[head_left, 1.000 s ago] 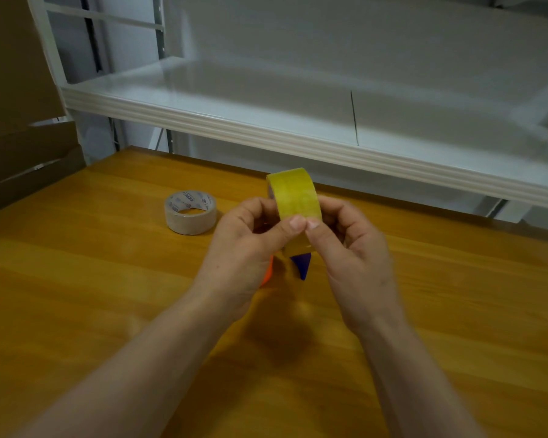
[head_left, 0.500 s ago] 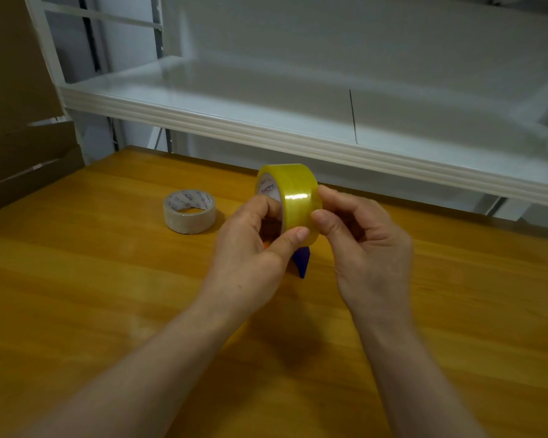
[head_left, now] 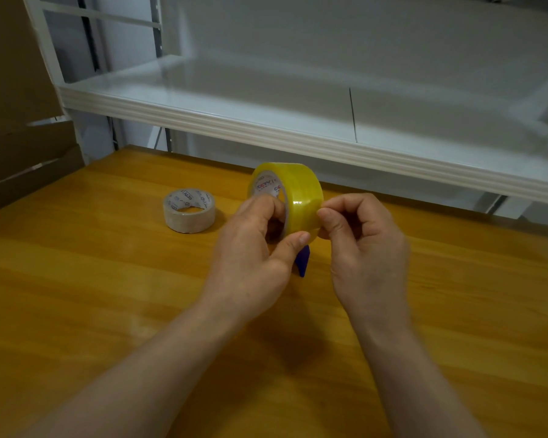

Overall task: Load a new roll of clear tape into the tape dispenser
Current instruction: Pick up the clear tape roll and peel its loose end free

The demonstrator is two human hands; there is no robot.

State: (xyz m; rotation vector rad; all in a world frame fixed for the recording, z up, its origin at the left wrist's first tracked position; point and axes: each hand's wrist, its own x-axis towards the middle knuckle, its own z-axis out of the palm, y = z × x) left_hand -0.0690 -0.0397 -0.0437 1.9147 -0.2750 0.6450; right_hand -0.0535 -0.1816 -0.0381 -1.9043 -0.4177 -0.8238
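Note:
A full roll of yellowish clear tape (head_left: pixel 299 192) is held upright above the wooden table (head_left: pixel 76 295). My left hand (head_left: pixel 253 257) grips it with fingers in the core and the thumb on the outer face. My right hand (head_left: pixel 364 245) pinches at the roll's right edge with thumb and forefinger. A small blue part of the tape dispenser (head_left: pixel 302 262) shows under the roll between my hands; the rest of it is hidden. A thinner, nearly used roll (head_left: pixel 189 211) lies flat on the table to the left.
A white metal shelf (head_left: pixel 266 128) juts out above the table's far edge. Brown cardboard (head_left: pixel 16 121) stands at the left.
The roll has turned so its printed core faces left and has risen slightly. My right hand's fingers have shifted from the front of the roll to its right edge.

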